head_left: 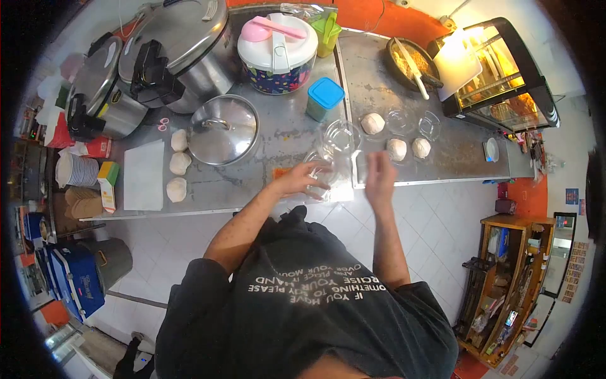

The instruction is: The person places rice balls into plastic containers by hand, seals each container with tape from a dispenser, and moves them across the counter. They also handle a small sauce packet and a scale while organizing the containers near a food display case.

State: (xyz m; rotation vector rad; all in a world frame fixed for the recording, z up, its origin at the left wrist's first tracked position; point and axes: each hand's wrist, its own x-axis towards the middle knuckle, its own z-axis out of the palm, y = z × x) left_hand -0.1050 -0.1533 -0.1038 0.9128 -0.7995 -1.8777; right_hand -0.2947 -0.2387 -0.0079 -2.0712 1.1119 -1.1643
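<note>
My left hand (302,180) is curled around a clear plastic container (312,165) near the counter's front edge, thumb and fingers on its sides. To its right, my right hand (380,175) is raised over the edge, its fingers smeared by motion. More clear plastic containers (341,134) lie just beyond my hands. Farther right, a pale round dough ball (372,124) and two others (396,150) sit by open clear containers (429,126).
Several dough balls (180,163) line the left beside a pot lid (224,130) and a white sheet (144,175). Behind stand large pressure cookers (183,50), a patterned tub (278,72) and a blue-lidded container (326,95). A pan (404,54) and lit display case (505,69) are right.
</note>
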